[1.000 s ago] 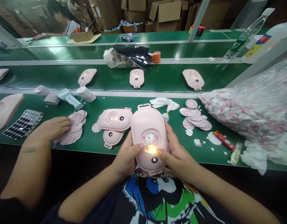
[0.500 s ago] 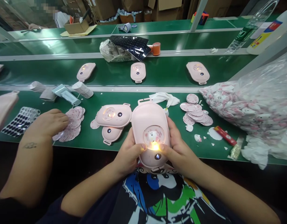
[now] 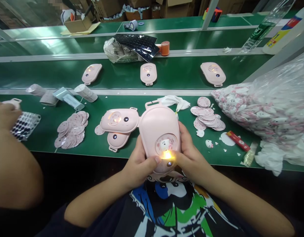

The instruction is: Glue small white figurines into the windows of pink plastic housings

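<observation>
I hold a pink oval device (image 3: 156, 126) upright in front of my chest with both hands. My left hand (image 3: 138, 166) wraps its left side, thumb pressed near a glowing light below a round cat-face sticker (image 3: 164, 144). My right hand (image 3: 190, 156) grips the right side, thumb by the same light. Two more pink devices (image 3: 119, 120) lie stacked on the green bench (image 3: 97, 146) just left of it. A pile of round pink stickers (image 3: 207, 117) lies to the right.
A co-worker's arm (image 3: 11, 164) and hand reach over a black dot sheet (image 3: 24, 125) at far left. Another sticker pile (image 3: 71, 130) lies left of centre. Three pink devices (image 3: 148, 72) sit on the conveyor behind. A big bag of stickers (image 3: 267, 105) fills the right.
The co-worker's hand left the left sticker pile and moved to the far left. I drew the pink device a little closer, thumbs still at the light.
</observation>
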Tool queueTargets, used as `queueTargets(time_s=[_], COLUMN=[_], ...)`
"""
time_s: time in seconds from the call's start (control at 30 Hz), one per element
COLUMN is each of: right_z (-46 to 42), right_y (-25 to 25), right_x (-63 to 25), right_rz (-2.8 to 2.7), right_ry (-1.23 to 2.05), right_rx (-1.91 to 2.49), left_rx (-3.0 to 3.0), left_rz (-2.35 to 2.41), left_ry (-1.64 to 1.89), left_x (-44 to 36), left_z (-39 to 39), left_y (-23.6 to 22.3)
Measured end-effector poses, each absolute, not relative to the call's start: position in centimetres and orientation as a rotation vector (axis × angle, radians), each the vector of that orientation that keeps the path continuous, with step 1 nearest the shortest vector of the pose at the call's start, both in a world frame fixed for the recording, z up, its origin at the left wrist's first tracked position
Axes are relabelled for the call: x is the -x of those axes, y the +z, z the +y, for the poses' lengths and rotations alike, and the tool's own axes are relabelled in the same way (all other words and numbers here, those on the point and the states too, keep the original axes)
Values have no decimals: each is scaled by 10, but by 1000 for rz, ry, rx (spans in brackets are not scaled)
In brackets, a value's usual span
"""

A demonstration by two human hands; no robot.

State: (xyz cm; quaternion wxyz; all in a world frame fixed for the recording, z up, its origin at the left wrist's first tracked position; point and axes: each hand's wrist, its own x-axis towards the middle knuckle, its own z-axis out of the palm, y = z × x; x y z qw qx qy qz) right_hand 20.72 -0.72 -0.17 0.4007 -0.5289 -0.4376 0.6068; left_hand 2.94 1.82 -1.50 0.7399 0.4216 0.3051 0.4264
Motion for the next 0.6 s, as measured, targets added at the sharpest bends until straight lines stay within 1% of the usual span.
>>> queueTargets(time_s=[0.07, 0.2, 0.27, 0.37, 0.47, 0.6], right_z=[-8, -9, -8, -6, -3, 7], right_y=[-5, -10, -11, -14, -22, -46], right_x=[-207, -208, -210, -214, -216, -218], right_rz=[-1011, -984, -1004, -1069, -1131, -1126], right_ry=[1605, 1590, 1577, 1449, 1325, 1335], right_rx=[1268, 1124, 1074, 1062, 1096, 1136], left_rx=[-883, -784, -698, -592, -622, -761], left_rz=[675, 742, 764, 769, 693, 646], left_ry=[928, 945, 1027, 1368, 1721, 1968], left_x=[-31, -35, -39, -44, -45, -41], left_z=[19, 23, 28, 41, 60, 87], left_y=[-13, -9, -4, 7, 25, 59])
